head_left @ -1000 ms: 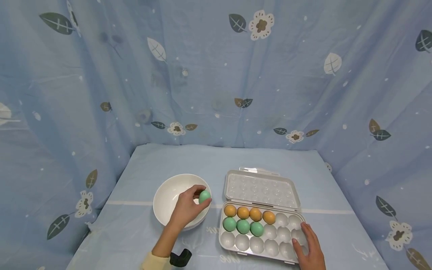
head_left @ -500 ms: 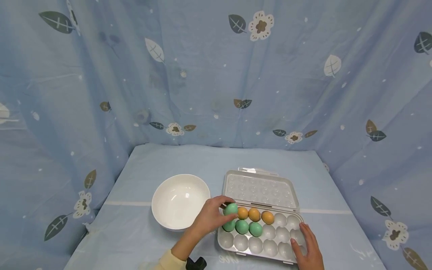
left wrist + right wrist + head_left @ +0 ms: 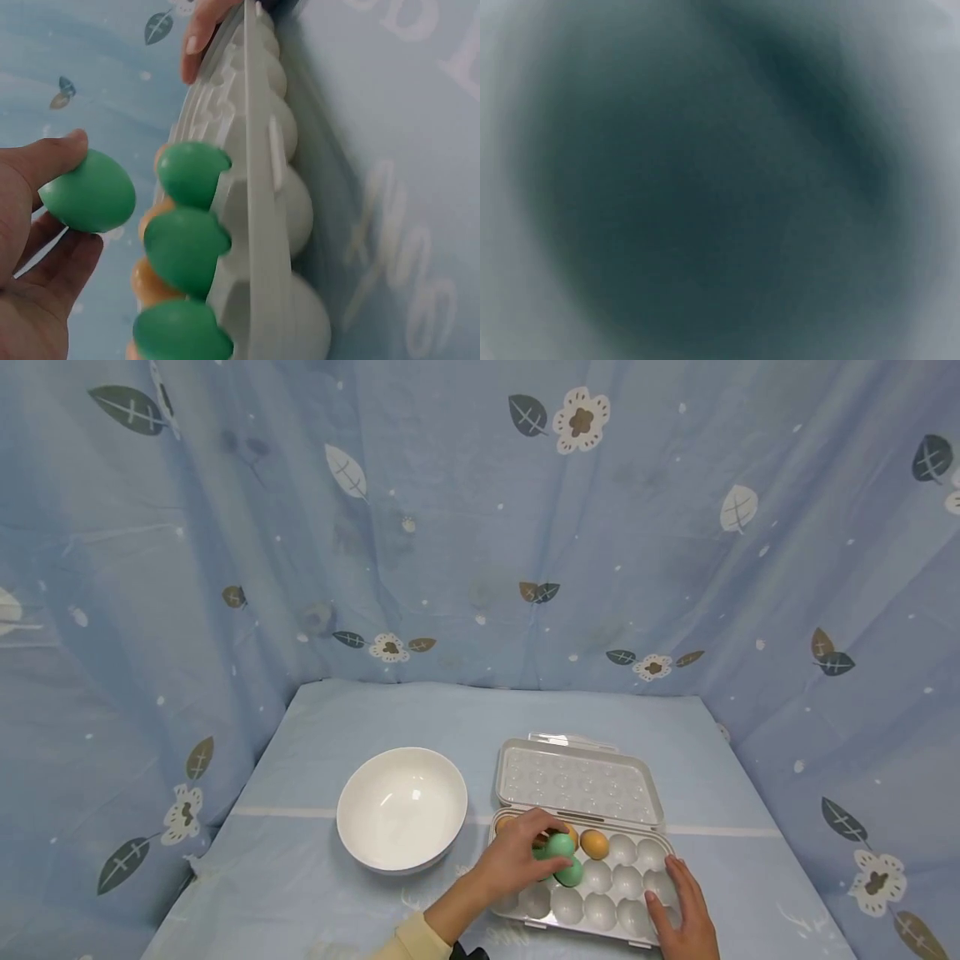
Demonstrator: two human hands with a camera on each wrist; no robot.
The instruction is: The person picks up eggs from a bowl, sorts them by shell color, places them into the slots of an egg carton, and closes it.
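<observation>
Between thumb and fingertips, my left hand (image 3: 513, 857) pinches a green egg (image 3: 559, 845) above the grey egg tray (image 3: 600, 910). In the left wrist view this held egg (image 3: 88, 191) hangs apart from the seated ones. Green eggs (image 3: 187, 251) fill part of the middle row, and orange eggs (image 3: 595, 844) sit in the back row; my left hand covers some of them. My right hand (image 3: 686, 906) rests on the tray's right end, fingers fairly straight along the edge and thumb over the cups. The right wrist view is only a dark blur.
A white bowl (image 3: 401, 810) stands to the left of the tray, with no eggs visible inside. The tray's hinged lid (image 3: 577, 781) lies open behind it. Blue patterned cloth (image 3: 480, 527) hangs at the back and sides.
My left hand has carried the green egg from over the bowl rightward, past the tray's left end, to above the middle row. My right hand has stayed on the tray's right end.
</observation>
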